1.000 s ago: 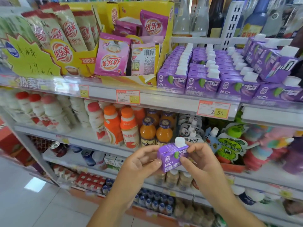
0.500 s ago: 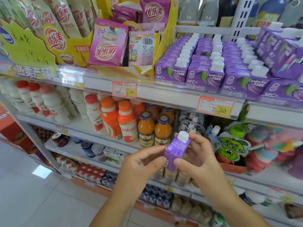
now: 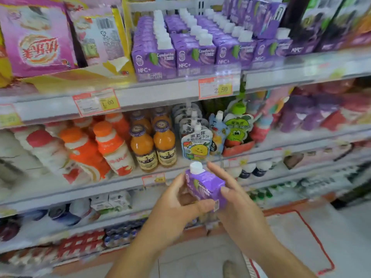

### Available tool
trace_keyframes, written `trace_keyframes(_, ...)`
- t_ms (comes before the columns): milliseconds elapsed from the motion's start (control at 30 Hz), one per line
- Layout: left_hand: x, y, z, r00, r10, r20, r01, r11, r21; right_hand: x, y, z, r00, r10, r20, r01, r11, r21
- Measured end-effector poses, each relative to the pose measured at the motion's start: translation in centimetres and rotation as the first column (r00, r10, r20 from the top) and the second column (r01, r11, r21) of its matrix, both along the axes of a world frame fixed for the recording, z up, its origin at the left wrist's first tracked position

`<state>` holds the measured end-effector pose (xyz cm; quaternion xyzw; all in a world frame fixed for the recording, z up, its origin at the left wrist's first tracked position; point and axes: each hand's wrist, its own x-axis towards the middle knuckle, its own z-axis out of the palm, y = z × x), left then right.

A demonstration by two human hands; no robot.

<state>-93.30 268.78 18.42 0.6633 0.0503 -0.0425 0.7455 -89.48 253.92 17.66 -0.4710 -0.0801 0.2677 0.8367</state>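
Both hands hold one small purple carton in the air in front of the drinks shelves.

The carton sits between the two hands, tilted, its white cap at the upper left and its printed face toward the camera. The left hand grips it from below and the left, thumb laid across the lower front edge and fingers curled behind. The right hand closes on the right side, thumb pressed on the right edge, its fingers reaching up behind the carton past the cap. Both forearms rise from the bottom of the view and converge. Just above stand orange juice bottles and a lemon-faced pouch; matching purple cartons fill the upper shelf.
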Motion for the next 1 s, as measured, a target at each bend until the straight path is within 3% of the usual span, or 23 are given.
trace_keyframes(200, -0.5, -3.3, -0.3, 0.998, 0.01, 0.067, -0.015, 0.996, 0.084, -2.9, -3.3, 0.3, 0.981, -0.176, 0.077, 0.185, 0.975, -0.126)
trace_keyframes(567, 0.8, -14.8, -1.0, 0.994, -0.096, 0.051, 0.095, 0.995, 0.03, -4.3, -16.6, -0.1, 0.918, -0.337, 0.207, 0.379, 0.901, -0.213)
trace_keyframes(800, 2.8, -26.2, -4.5, 0.999, -0.048, -0.014, 0.048, 0.999, 0.02, -1.8, -29.2, -2.3, 0.946, -0.215, 0.242, 0.299, 0.867, -0.399)
trace_keyframes(900, 4.2, -30.4, -6.9, 0.998, -0.046, -0.045, 0.047, 0.999, 0.005, 0.1, -33.8, -4.5, 0.949, -0.091, 0.303, 0.256, 0.784, -0.566)
trace_keyframes(1000, 6.1, -33.8, -9.7, 0.99, -0.092, -0.108, 0.093, 0.996, 0.008, 2.2, -37.0, -7.4, 0.945, -0.072, 0.318, 0.271, 0.716, -0.644)
